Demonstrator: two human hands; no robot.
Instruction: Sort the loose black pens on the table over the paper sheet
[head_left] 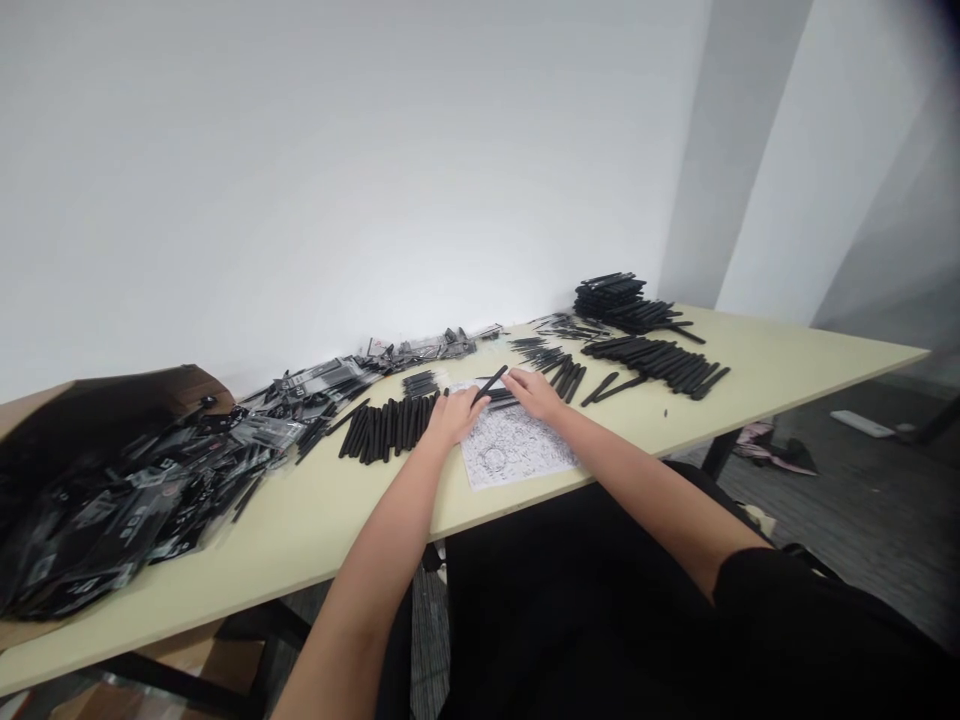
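Observation:
A slim black pen (491, 383) slants up from the fingers of my left hand (455, 416), which is closed around its lower end. Its upper end reaches the fingertips of my right hand (534, 394). The right fingers are curled together; what they pinch, if anything, is too small to make out. Under both hands lies a white sheet covered in scribbles (517, 445). Beside my left hand is a row of black pens (386, 428). More black pens (568, 380) lie just past my right hand, with thin dark refills (536, 352) behind them.
On the left, an open cardboard box (202, 378) spills black printed plastic sleeves (150, 500) over the pale yellow table (315, 530). Emptied-looking clear wrappers (427, 347) line the wall. Rows of black pens (660, 362) and a stacked pile (611, 298) occupy the right.

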